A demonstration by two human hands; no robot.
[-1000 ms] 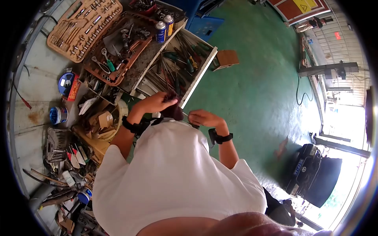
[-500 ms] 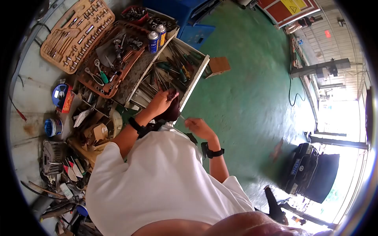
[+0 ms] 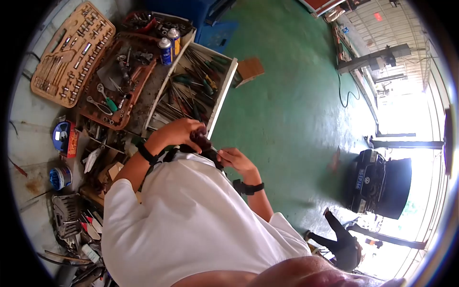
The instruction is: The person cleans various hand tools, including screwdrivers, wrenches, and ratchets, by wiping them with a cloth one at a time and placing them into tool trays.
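My left hand (image 3: pixel 184 134) is closed around a dark maroon cloth (image 3: pixel 201 139), just in front of my waist. My right hand (image 3: pixel 233 159) is beside it with fingers pinched on a thin pale metal rod (image 3: pixel 213 149). The rod's near end reaches toward the cloth; its far end is hidden, so its kind does not show. Beyond my hands stands an open drawer (image 3: pixel 224 100) full of screwdrivers and other long tools (image 3: pixel 191 93).
Left of the drawer are two spray cans (image 3: pixel 165 51), a brown tool tray (image 3: pixel 114 123) and a socket set case (image 3: pixel 61 98). Cluttered parts and boxes line the left wall. Green floor (image 3: pixel 282 95) spreads rightward, with a black car (image 3: pixel 375 184) and a person in dark trousers (image 3: pixel 342 234).
Both hands have come closer together, and the cloth is gathered up in my left hand instead of hanging down. The view has shifted, so the drawer and benches appear farther left.
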